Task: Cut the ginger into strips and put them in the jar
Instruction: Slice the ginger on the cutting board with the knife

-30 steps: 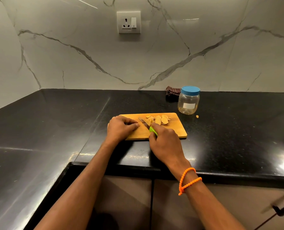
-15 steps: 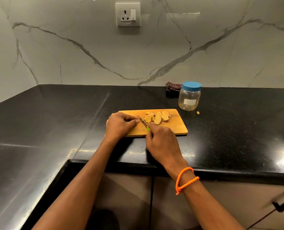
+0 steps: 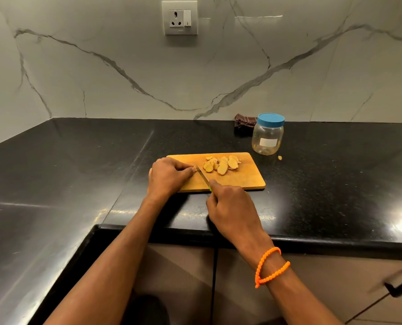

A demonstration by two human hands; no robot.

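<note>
A wooden cutting board (image 3: 246, 179) lies on the black counter with a pile of ginger slices (image 3: 222, 164) on its far half. My left hand (image 3: 169, 175) rests on the board's left end with fingers curled, pinching a small ginger piece that is mostly hidden under the fingertips. My right hand (image 3: 232, 207) grips a green-handled knife (image 3: 203, 177) at the board's front edge. Its blade points up-left to my left fingertips. The clear jar (image 3: 268, 137) with a blue lid on stands just behind the board's right corner.
A dark checked cloth (image 3: 244, 120) lies against the marble wall, left of the jar. One ginger scrap (image 3: 280, 157) sits on the counter beside the jar. A wall socket (image 3: 179, 18) is overhead. Cabinet fronts and a drawer handle (image 3: 401, 282) are below the counter edge.
My right hand has drawn back toward me, from over the board to its front edge, the knife sliding with it. My left hand has stayed in place. The view tipped slightly.
</note>
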